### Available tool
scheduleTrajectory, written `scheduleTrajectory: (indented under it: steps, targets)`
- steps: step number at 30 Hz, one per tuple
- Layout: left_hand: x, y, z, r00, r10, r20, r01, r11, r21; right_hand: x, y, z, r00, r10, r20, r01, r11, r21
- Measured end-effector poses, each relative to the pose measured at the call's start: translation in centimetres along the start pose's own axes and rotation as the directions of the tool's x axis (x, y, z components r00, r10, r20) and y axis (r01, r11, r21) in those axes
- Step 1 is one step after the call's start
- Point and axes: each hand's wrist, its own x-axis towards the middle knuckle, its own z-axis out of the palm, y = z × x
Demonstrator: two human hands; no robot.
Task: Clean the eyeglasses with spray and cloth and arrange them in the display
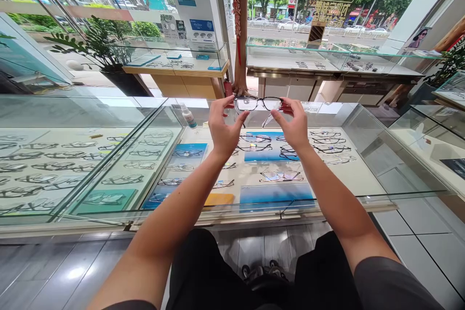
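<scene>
Both hands hold a pair of eyeglasses (258, 103) with dark upper rims, raised above the glass display case (329, 208). My left hand (225, 125) is closed on the left side of the frame, thumb below and fingers above. On the other side, my right hand (293, 123) pinches the right end near the hinge, and a pale temple arm angles down beside the thumb. Below them, several rows of glasses lie in the case, some on a blue gradient card (256, 154). A pair with reflective lenses (281, 176) rests nearer to me.
A white spray bottle (188, 117) stands on the glass top, left of my hands. Another glass case (67, 203) with many frames adjoins at left. Beyond are a wooden post (240, 29), window display cases (294, 64) and a potted plant (105, 53). An orange-yellow case (219, 199) lies inside the counter.
</scene>
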Motion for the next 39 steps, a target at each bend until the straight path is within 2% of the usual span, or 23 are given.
scheduleTrajectory:
  steps: [6,9,14,23,27,33,39]
  targets:
    - [0.5,-0.5,-0.3,0.995,0.100,-0.010,-0.099,0.995,0.013,-0.2,-0.9,-0.2,0.982,-0.175,-0.069,0.167,0.980,-0.105]
    - [0.8,-0.7,-0.4,0.993,0.121,-0.013,-0.121,0.993,0.007,-0.5,-1.2,-0.1,0.971,-0.220,-0.096,0.205,0.968,-0.143]
    - [0.6,-0.7,-0.1,0.999,0.040,0.033,-0.040,0.999,-0.007,-0.8,-1.5,0.0,0.972,-0.219,-0.091,0.201,0.964,-0.175]
    - [0.0,-0.6,0.2,0.997,-0.063,0.038,0.065,0.997,-0.052,-1.2,-1.9,0.5,0.965,-0.251,-0.073,0.230,0.947,-0.227]
    - [0.0,-0.5,0.0,0.999,-0.038,0.000,0.038,0.999,-0.039,-1.0,-1.8,0.5,0.972,-0.223,-0.076,0.208,0.963,-0.170]
    - [0.0,-0.6,-0.1,0.999,0.017,-0.051,-0.016,1.000,0.027,-0.9,-1.1,0.8,0.995,-0.098,-0.016,0.097,0.992,-0.086]
    - [-0.1,-0.6,0.0,0.992,0.069,-0.101,-0.062,0.996,0.068,-0.9,-0.8,0.9,0.996,-0.094,-0.005,0.093,0.993,-0.079]
